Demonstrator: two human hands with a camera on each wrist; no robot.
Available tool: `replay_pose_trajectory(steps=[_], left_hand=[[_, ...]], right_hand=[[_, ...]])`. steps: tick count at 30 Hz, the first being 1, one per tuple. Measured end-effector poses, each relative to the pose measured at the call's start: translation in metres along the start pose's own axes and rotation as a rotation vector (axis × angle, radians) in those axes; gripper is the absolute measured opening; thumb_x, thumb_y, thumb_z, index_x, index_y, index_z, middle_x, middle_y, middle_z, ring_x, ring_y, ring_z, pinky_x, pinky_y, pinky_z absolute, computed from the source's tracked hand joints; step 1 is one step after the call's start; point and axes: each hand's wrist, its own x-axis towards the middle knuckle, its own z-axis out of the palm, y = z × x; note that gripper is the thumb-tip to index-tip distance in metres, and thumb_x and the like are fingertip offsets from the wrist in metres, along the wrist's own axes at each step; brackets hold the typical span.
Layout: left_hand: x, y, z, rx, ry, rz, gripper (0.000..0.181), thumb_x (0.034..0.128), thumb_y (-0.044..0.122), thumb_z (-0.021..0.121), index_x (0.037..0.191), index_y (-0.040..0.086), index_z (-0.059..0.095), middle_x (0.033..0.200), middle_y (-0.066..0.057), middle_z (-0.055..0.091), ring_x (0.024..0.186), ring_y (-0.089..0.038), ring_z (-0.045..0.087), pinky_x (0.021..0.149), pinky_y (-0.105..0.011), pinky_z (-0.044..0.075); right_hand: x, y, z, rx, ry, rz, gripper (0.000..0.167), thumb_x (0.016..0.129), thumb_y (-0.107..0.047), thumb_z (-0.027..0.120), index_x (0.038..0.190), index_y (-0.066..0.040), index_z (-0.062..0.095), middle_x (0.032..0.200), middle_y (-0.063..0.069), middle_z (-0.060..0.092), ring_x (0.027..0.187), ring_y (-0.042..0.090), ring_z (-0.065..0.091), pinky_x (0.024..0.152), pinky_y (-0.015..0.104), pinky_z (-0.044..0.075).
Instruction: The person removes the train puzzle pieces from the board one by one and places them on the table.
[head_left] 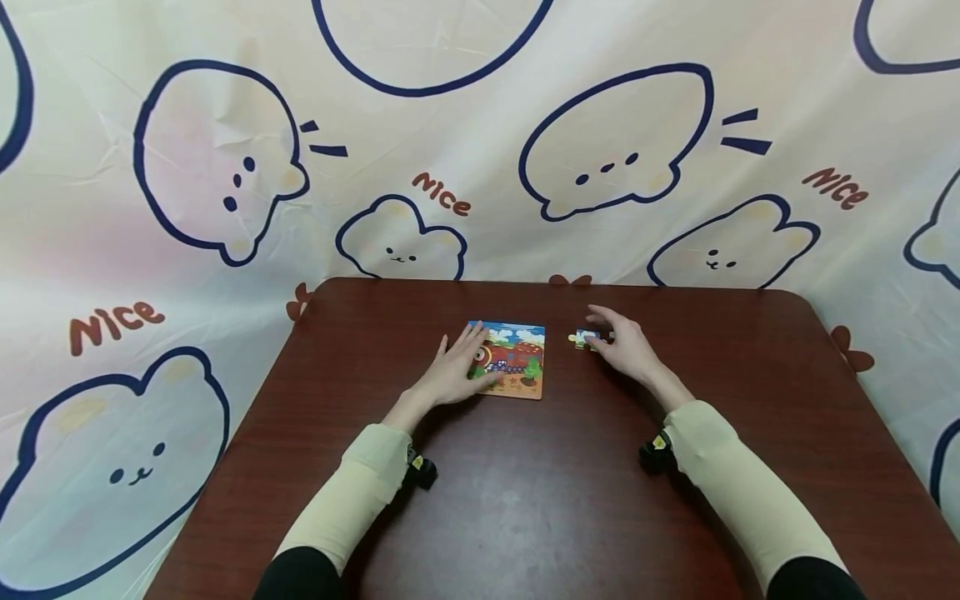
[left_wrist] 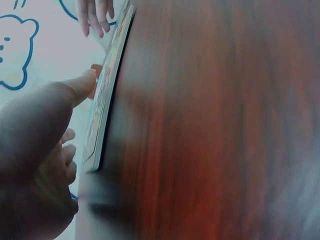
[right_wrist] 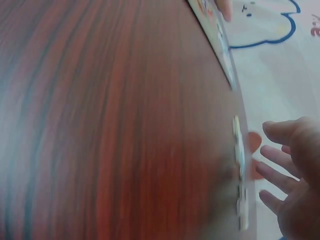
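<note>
A square, colourful jigsaw puzzle board [head_left: 517, 360] lies flat on the table, showing blue sky, clouds and a red picture. My left hand [head_left: 448, 372] rests on its left side with the fingers extended, covering part of the picture. In the left wrist view the thumb [left_wrist: 80, 87] reaches over the board [left_wrist: 102, 110]. To the board's right lie loose puzzle pieces [head_left: 582, 337], partly hidden under my right hand [head_left: 628, 346]. From the right wrist view, that hand [right_wrist: 295, 175] hovers just above the pieces [right_wrist: 240, 155], fingers loosely spread and holding nothing.
The dark brown wooden table [head_left: 517, 500] has rounded far corners. Behind it hangs a pale cloth [head_left: 480, 142] printed with blue-outlined bears and the word Nice. Each wrist carries a small black camera [head_left: 422, 471] below the sleeve cuff.
</note>
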Motion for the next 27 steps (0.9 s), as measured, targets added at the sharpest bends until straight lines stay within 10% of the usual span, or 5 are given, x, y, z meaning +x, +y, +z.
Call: replay_pose_trajectory(steps=[27], left_hand=[[-0.013,-0.032,-0.016,0.131,-0.009,-0.029,0.092,0.1079,0.061,0.061,0.176,0.010,0.025,0.187,-0.006,0.017,0.175,-0.033,0.011,0.140,-0.066,0.004]], right_hand=[[0.049,-0.088,0.097,0.106,-0.183,-0.064,0.053,0.108,-0.015,0.071,0.157,0.000,0.057,0.134,0.020,0.078,0.125,0.038,0.074,0.109,0.054,0.061]])
